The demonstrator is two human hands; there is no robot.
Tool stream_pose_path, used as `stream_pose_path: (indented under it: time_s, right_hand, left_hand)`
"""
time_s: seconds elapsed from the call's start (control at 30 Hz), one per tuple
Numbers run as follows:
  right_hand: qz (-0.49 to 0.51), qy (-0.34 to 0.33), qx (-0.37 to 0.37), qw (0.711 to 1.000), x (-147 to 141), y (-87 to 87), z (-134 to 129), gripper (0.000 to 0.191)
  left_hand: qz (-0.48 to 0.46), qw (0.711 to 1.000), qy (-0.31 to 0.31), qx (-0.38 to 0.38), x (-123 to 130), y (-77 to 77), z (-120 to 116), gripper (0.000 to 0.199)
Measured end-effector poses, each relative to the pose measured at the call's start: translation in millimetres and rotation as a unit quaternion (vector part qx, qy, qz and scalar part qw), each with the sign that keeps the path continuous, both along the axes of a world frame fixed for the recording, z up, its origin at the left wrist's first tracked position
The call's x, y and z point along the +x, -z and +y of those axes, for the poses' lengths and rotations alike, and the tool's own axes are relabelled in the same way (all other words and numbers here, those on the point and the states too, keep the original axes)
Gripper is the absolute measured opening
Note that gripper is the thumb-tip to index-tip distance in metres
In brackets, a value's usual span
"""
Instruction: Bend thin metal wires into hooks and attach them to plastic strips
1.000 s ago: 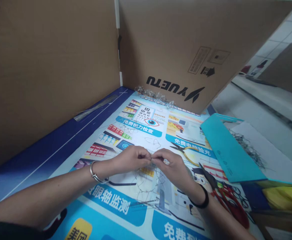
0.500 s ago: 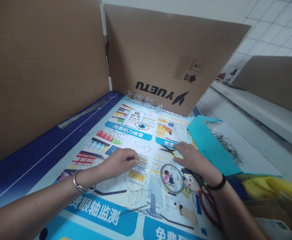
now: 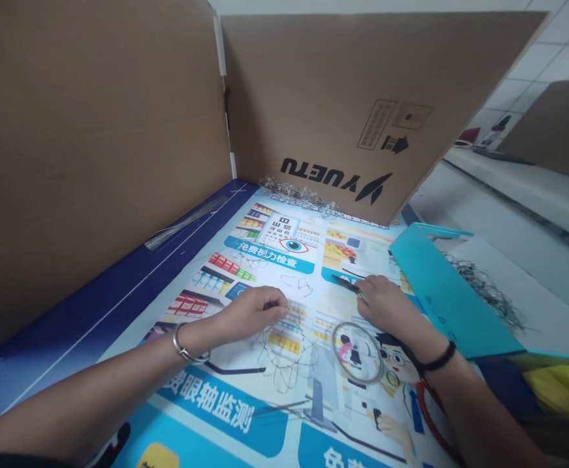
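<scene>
My left hand, closed in a pinch, holds a thin wire piece bent into several loops, which hangs below the fingertips over the printed sheet. My right hand is closed around small scissors, whose dark blades point left and whose handles are mostly hidden by the fingers. Below that hand lies a round coil of wire. Another bent wire piece rests on the sheet beyond the left hand. Short straight wires lie nearer to me.
Cardboard panels stand at the left and back. A tangled wire heap lies along the back one. To the right, a turquoise folder holds a pile of wire bits. A red handle shows beside my right forearm.
My right hand has closed on the scissors, whose blades were spread and now look together. The left hand keeps its pinch. The view has shifted, so the scene sits further right.
</scene>
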State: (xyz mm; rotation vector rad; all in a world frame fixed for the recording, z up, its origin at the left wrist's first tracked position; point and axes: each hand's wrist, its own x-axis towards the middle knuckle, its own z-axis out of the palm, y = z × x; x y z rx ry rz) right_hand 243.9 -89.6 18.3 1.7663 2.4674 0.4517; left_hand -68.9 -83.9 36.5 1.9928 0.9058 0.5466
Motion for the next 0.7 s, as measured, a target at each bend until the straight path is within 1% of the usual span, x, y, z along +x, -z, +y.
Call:
stream_pose_path:
  time_s: [0.23, 0.37, 0.47, 0.6, 0.7]
  right_hand:
    - [-0.021, 0.027, 0.022, 0.999, -1.1, 7.5, 4.7, 0.017]
    - [-0.019, 0.054, 0.037, 0.998, -0.5, 11.6, 6.7, 0.019]
    - [-0.013, 0.053, 0.033, 0.998, 2.3, 12.7, 8.1, 0.019]
    - [-0.003, 0.032, 0.017, 0.999, 3.3, 10.3, 6.7, 0.014]
    - [0.018, 0.03, 0.005, 0.999, -7.3, 0.7, -0.7, 0.016]
  left_hand:
    - [0.012, 1.0, -0.006, 0.007, 0.7, -1.9, -1.0, 0.013]
    - [0.023, 1.0, -0.001, 0.006, 1.2, -3.3, -1.8, 0.012]
    - [0.021, 1.0, 0.002, 0.008, 1.1, -2.8, -1.8, 0.011]
    - [0.017, 1.0, 0.003, 0.012, 0.8, -1.2, -1.3, 0.012]
    - [0.017, 1.0, 0.008, 0.006, 0.8, -1.2, -1.2, 0.014]
